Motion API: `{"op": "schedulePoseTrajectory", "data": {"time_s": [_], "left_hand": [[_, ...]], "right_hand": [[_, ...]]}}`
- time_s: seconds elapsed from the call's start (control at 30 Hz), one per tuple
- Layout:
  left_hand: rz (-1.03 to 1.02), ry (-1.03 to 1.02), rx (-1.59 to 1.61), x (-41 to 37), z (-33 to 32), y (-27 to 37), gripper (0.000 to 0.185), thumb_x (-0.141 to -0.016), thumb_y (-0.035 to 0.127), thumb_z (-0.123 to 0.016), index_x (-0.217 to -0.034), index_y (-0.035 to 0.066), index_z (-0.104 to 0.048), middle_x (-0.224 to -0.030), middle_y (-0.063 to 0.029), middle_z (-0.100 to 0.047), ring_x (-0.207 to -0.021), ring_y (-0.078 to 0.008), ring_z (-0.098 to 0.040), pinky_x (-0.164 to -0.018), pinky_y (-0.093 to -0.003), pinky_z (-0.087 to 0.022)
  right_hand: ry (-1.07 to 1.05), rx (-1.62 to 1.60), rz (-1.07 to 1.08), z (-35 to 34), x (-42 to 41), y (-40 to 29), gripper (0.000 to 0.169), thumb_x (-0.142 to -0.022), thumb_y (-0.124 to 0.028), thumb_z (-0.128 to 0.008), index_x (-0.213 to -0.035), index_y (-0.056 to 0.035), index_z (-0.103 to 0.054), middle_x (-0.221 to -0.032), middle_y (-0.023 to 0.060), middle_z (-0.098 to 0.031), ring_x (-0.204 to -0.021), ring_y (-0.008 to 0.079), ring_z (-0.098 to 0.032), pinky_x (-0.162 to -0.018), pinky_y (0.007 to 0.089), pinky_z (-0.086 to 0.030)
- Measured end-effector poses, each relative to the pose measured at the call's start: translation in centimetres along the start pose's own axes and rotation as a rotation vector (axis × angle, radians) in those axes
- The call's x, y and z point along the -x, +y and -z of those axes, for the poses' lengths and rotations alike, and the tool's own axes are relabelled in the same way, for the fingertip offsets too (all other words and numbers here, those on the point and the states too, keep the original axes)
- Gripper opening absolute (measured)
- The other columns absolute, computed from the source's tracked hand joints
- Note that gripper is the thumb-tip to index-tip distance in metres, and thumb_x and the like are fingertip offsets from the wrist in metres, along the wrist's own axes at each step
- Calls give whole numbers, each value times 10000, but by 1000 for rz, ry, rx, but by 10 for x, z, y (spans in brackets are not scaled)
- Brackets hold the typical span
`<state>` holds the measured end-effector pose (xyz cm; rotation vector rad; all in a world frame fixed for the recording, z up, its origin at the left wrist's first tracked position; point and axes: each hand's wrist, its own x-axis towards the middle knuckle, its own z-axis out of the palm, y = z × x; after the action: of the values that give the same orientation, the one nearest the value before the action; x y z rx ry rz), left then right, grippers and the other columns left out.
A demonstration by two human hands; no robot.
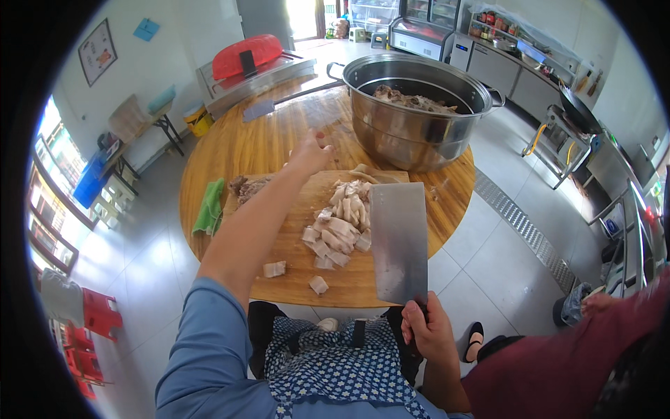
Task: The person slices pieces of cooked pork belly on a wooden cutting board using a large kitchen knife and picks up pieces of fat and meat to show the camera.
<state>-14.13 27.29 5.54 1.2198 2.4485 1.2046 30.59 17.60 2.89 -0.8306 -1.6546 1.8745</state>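
Note:
My right hand [432,330] grips the handle of a cleaver [399,241], whose broad blade stands up before the table's near right edge. My left hand [310,153] is stretched over the far side of a wooden cutting board [293,209]; its fingers are partly hidden, and whether they hold anything is unclear. Pale cooked meat pieces [337,228] lie heaped on the board, partly behind the blade. A browner meat chunk [251,189] sits at the board's left, beyond my forearm. Two loose cubes, a left one [275,269] and a right one [318,285], lie nearer me.
A large steel pot [413,131] with meaty bones stands on the round wooden table [209,157]. A long-handled spatula [259,110] lies beyond the board, a green cloth [209,207] at left. Close on my right is another person's dark red sleeve [565,361].

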Motion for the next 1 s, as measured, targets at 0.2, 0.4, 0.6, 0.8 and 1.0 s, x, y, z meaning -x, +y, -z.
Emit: {"op": "schedulePoseTrajectory", "data": {"time_s": [0.2, 0.4, 0.6, 0.8, 1.0], "left_hand": [[-226, -66, 161, 90, 51, 26, 356, -932, 254, -738, -1205, 34, -675, -1122, -125, -690, -932, -206, -665, -836, -344, -545], [-169, -196, 9, 243, 90, 7, 276, -935, 221, -754, -1132, 43, -678, -1036, -77, -647, -942, -197, -622, -841, -340, -515], [-261, -205, -273, 287, 48, 4, 391, -856, 354, -807, -1038, 37, -669, -1127, -156, -604, -1114, -354, -571, -1003, -451, -413], [-193, -323, -123, 279, 47, -1, 317, -820, 254, -832, -928, 57, -608, -1010, -174, -620, -1014, -354, -576, -908, -462, -439], [-269, -337, -64, 268, 44, 9, 336, -774, 173, -864, -998, 59, -641, -978, -141, -625, -952, -345, -600, -847, -428, -487]], "right_hand": [[166, 63, -24, 7, -3, -2, 201, -1071, -188, -571, -958, -38, -501, -651, 9, -538, -529, 64, -502, -477, 230, -389], [149, 119, 116, 3, -12, -2, 170, -1079, -165, -545, -1070, 4, -530, -678, 12, -535, -525, 49, -472, -473, 201, -380], [127, 152, 58, -6, -16, -8, 156, -1093, -203, -535, -1005, -83, -487, -745, 2, -500, -552, 57, -468, -482, 209, -392], [156, 476, 92, -4, -18, 17, 271, -1035, -290, -636, -1029, -30, -558, -713, 126, -596, -642, 216, -608, -596, 381, -466], [102, 433, 74, -5, -16, -7, 258, -1066, -248, -595, -963, -29, -506, -634, 33, -565, -541, 92, -530, -489, 278, -413]]}}
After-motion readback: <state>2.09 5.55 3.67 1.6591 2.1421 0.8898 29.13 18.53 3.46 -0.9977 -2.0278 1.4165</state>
